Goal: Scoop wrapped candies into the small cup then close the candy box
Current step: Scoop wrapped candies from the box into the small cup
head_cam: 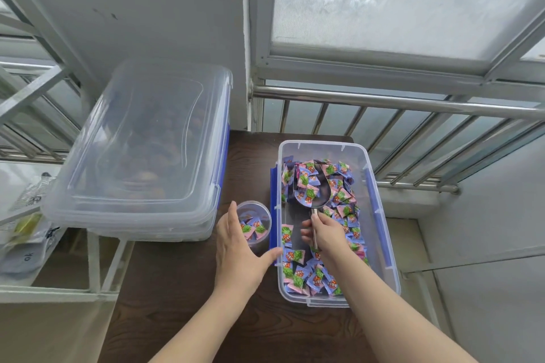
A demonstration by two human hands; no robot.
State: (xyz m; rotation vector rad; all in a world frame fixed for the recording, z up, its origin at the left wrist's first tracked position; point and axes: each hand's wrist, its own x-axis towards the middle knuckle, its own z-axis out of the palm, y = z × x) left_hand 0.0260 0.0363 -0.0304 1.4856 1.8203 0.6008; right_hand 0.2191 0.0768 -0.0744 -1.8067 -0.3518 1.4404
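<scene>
A clear candy box (380,215) with blue clips stands open on the dark table, holding several wrapped candies (300,274). My right hand (326,234) grips the handle of a metal scoop (317,194) inside the box; the scoop bowl carries several candies. A small clear cup (258,216) sits just left of the box with a few candies in it. My left hand (239,247) curls around the cup's near side, fingers spread, thumb touching the box wall. The box's clear lid (141,138) rests on the stacked boxes to the left.
A stack of clear lidded boxes (132,215) sits at the left, partly over the table (182,303). A white rack (97,274) with packets stands further left. A steel railing (383,100) and window lie behind the table.
</scene>
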